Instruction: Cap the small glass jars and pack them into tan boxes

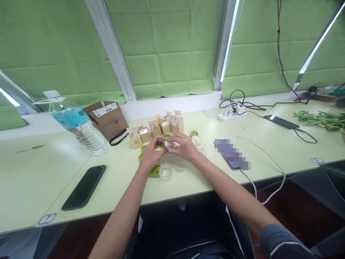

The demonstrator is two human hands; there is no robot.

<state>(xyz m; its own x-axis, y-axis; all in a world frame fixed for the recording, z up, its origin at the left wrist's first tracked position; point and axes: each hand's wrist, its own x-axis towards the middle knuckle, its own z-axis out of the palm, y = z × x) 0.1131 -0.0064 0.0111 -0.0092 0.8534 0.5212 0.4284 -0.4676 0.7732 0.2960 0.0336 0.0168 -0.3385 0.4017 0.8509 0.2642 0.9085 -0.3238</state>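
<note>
Head view, open cartons [145, 135], hands [184, 145] holding white piece [168, 144]

Ahead of the left hand [153, 153] and right hand [183, 145], a row of small boxes [156, 126] obstructs passage. Clear plastic cups [166, 172] crowd the space beneath. Leftward, bare table [120, 180] gives low passage as far as the dark phone [84, 187]; the tall bottle [81, 124] blocks behind. Rightward, another phone [231, 155] and its white cable [284, 175] restrict the surface.

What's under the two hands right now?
Clear plastic containers and green pieces show on the table around the left hand and right hand; anything directly beneath them is covered.
</note>
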